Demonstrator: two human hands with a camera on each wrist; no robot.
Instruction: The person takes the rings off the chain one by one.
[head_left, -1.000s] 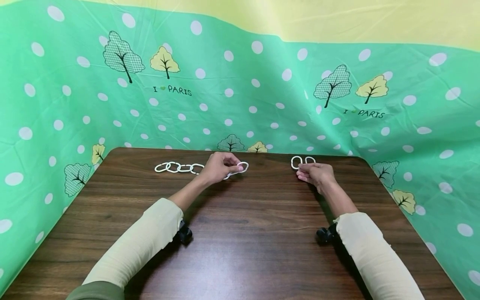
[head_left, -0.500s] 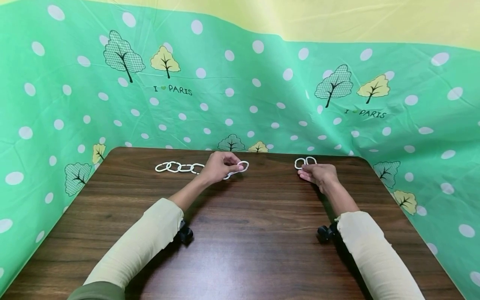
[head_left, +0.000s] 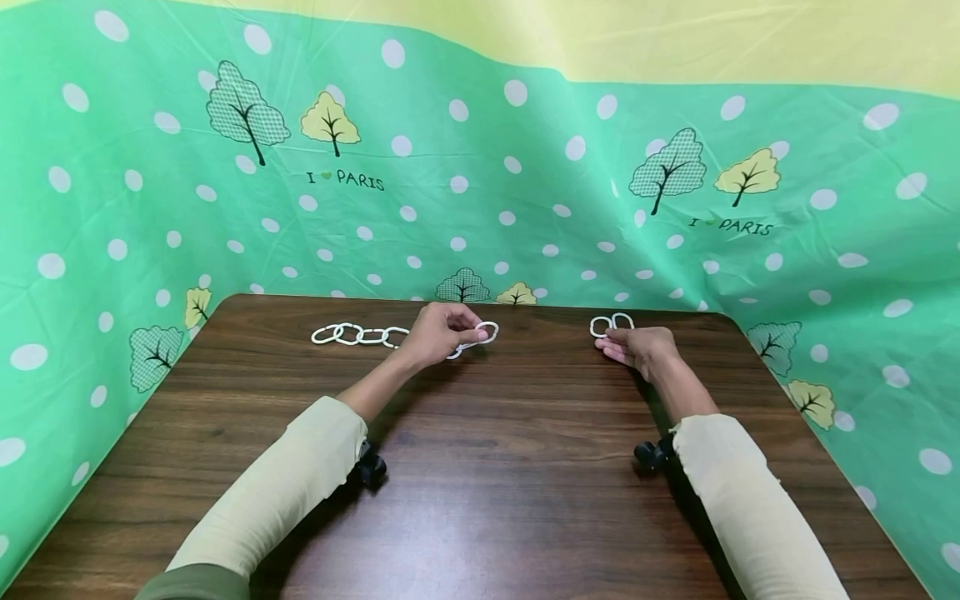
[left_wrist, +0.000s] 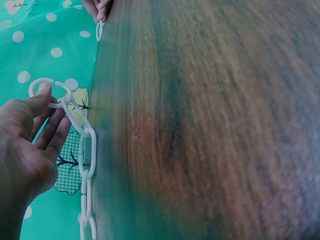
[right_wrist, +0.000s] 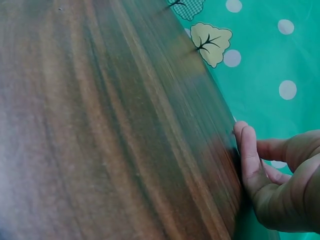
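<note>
Between thumb and fingers my left hand (head_left: 441, 335) pinches the end link (left_wrist: 44, 80) of a white plastic chain (head_left: 371, 336). This link is raised and shows a gap in its side in the left wrist view. The other links trail left along the tabletop, partly hidden behind the hand. Farther right, my right hand (head_left: 637, 348) holds a loose white link (head_left: 592, 327) by its lower edge with the fingertips. A second white link (head_left: 628, 318) stands close behind it, partly covered by the fingers. In the right wrist view the right hand (right_wrist: 280, 185) hides both links.
The dark wood-grain table (head_left: 495, 467) ends just beyond both hands. A green polka-dot cloth (head_left: 480, 200) hangs behind its far edge and along both sides. Black wrist mounts (head_left: 370, 467) sit under the sleeves.
My right hand has shifted slightly right, bringing its link closer to the second one, and then stays nearly still. My left hand and the chain have not visibly moved.
</note>
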